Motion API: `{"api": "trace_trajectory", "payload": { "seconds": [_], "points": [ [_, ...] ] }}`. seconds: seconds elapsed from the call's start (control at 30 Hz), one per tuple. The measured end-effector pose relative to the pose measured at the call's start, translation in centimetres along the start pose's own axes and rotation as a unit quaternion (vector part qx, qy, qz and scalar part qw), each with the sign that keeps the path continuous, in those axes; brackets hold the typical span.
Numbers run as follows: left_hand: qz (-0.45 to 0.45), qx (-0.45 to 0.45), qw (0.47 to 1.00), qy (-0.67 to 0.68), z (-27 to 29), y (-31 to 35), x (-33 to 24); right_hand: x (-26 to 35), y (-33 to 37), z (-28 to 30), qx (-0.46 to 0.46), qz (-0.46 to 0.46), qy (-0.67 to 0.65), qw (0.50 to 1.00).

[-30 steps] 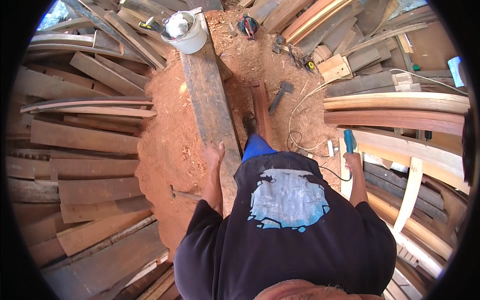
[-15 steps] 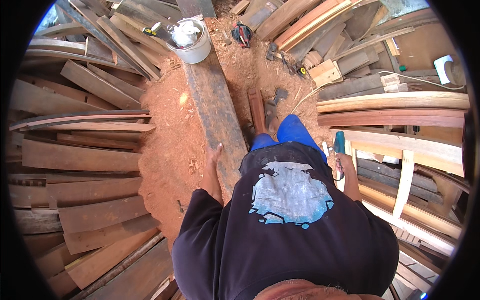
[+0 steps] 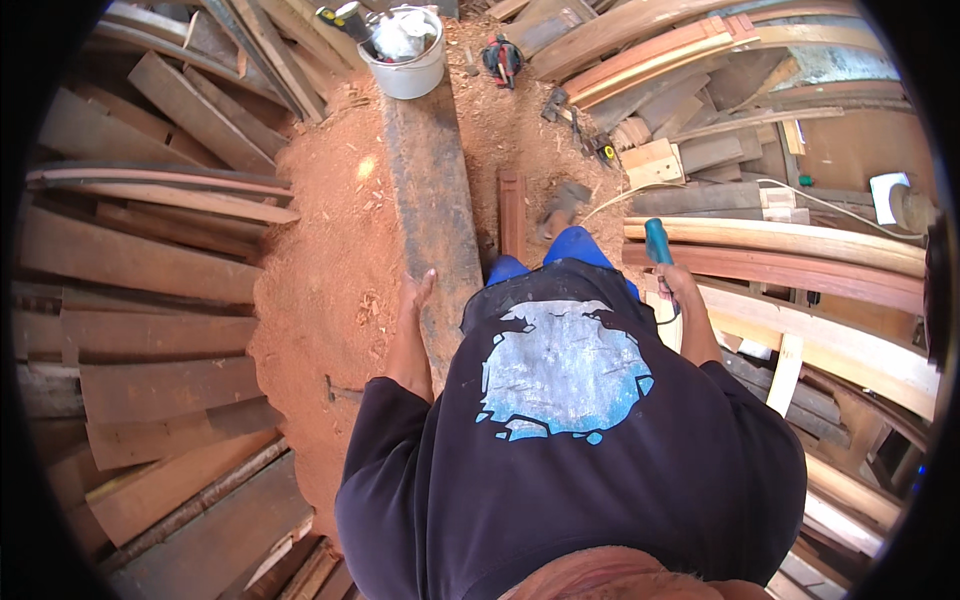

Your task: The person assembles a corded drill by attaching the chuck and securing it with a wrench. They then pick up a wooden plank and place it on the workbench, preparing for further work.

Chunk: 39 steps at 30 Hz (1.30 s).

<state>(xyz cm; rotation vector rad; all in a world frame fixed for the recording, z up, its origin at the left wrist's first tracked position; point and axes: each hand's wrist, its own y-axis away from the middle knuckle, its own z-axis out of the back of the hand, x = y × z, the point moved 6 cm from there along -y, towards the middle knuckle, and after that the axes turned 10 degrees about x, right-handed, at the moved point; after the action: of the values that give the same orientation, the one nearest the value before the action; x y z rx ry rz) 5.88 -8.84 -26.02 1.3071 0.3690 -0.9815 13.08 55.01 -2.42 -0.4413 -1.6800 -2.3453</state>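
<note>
My right hand (image 3: 679,287) is wrapped round a teal power tool (image 3: 656,241) with a dark cord, held out at my right side. Its working end does not show, so I cannot tell its exact kind. On the other side, my left hand (image 3: 416,290) grips the left edge of a long, worn wooden bench (image 3: 430,180), with one digit on top and the other fingers partly hidden. A reddish wood piece (image 3: 512,215) lies beyond my knees, to the right of the bench.
A white bucket (image 3: 412,78) holding tools and a pale bag sits on the bench's far end. Sawdust (image 3: 330,240) covers the floor. Boards (image 3: 170,340) crowd the left; long timbers (image 3: 790,275) lie right. A red-and-black coiled item (image 3: 502,62) lies far ahead.
My right hand has raised the power tool forward and slightly left. The view has shifted, and my left hand stays on the bench edge.
</note>
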Motion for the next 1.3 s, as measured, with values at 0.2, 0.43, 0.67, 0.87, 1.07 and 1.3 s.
{"api": "trace_trajectory", "payload": {
  "seconds": [0.2, 0.43, 0.67, 0.87, 1.07, 1.3],
  "points": [
    [0.035, -0.021, 0.998, -0.058, 0.4, -1.2, -0.1, 3.3, -0.8, -1.4, -0.035, 0.029, 0.048, 0.998],
    [0.012, -0.002, 0.998, -0.061, 0.8, 1.4, -6.0, 1.5, -0.8, -1.3, -0.011, 0.068, 0.025, 0.997],
    [0.012, 0.012, 0.999, -0.042, 1.7, -0.6, -0.9, -5.1, 0.4, -3.3, -0.025, -0.031, 0.023, 0.999],
    [0.089, 0.08, 0.993, 0.017, 1.3, -0.6, -1.3, -7.7, -1.3, -3.9, -0.019, -0.055, -0.02, 0.998],
    [0.121, 0.076, 0.983, -0.112, 1.5, -1.8, -2.0, -3.7, -2.9, -2.5, 0.002, -0.026, -0.028, 0.999],
    [0.11, -0.032, 0.935, -0.335, -3.0, -0.9, -16.2, 3.5, -6.1, 1.2, 0.01, -0.006, 0.057, 0.998]
  ]
}}
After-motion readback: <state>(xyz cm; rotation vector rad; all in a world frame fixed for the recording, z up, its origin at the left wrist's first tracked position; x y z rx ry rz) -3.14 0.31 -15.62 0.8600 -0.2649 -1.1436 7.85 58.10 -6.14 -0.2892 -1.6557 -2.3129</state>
